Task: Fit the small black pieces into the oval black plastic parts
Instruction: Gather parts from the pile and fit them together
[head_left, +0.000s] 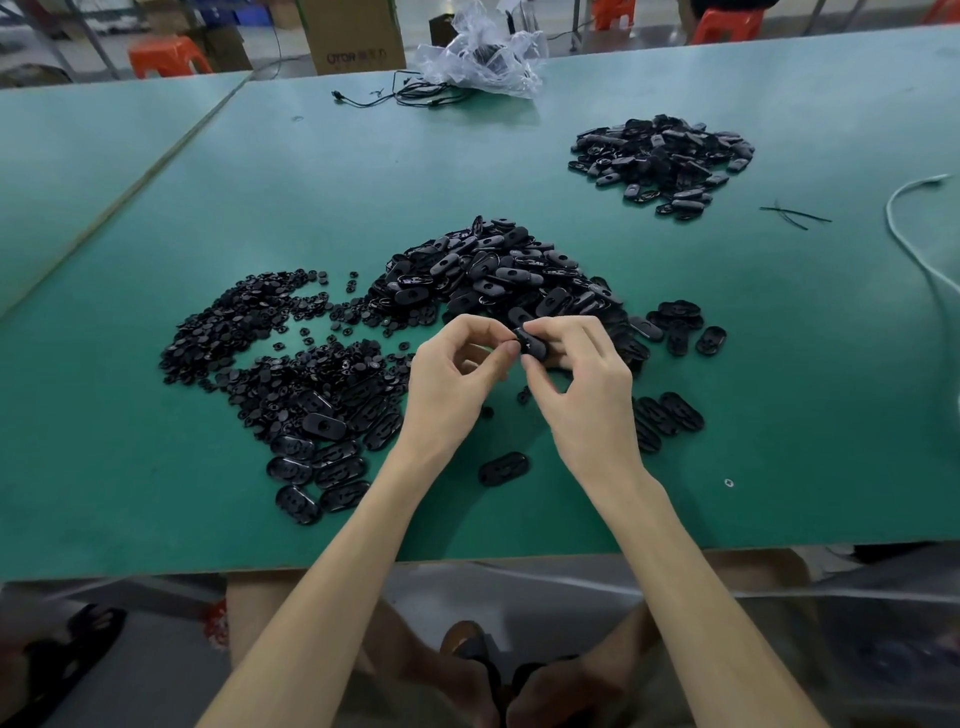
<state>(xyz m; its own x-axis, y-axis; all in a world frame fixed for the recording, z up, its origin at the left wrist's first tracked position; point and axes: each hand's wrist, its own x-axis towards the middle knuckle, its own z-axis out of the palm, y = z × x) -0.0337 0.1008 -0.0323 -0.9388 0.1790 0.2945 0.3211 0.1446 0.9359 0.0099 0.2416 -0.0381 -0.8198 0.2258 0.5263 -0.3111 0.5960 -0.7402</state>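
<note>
Two bare hands meet just above a green table (156, 493), working one oval part (532, 345) between them. The right hand (576, 374) grips the part by its edges, thumb and curled fingers clamped round it, apparently to steady it with its face turned towards the other hand. The left hand (457, 364), fingers curled, brings thumb and forefinger tips together against the part's near end, a pinch that suits pressing an insert home; whether a small piece sits under those fingertips cannot be told. Supplies lie within easy reach, seemingly sorted by kind: the small black pieces (244, 332) spread in a broad scatter just left of the hands, and a heap of oval parts (498, 275) lies directly behind them. More ovals lie flat in loose groups near the left forearm (322, 457) and beside the right wrist (670, 415), with a single oval (504, 469) between the forearms. A separate far pile (665, 156) sits well apart towards the back right, possibly finished work. Beyond it lie a crumpled plastic bag (483, 52), a cardboard box (353, 36) and a white cable (914, 244).
</note>
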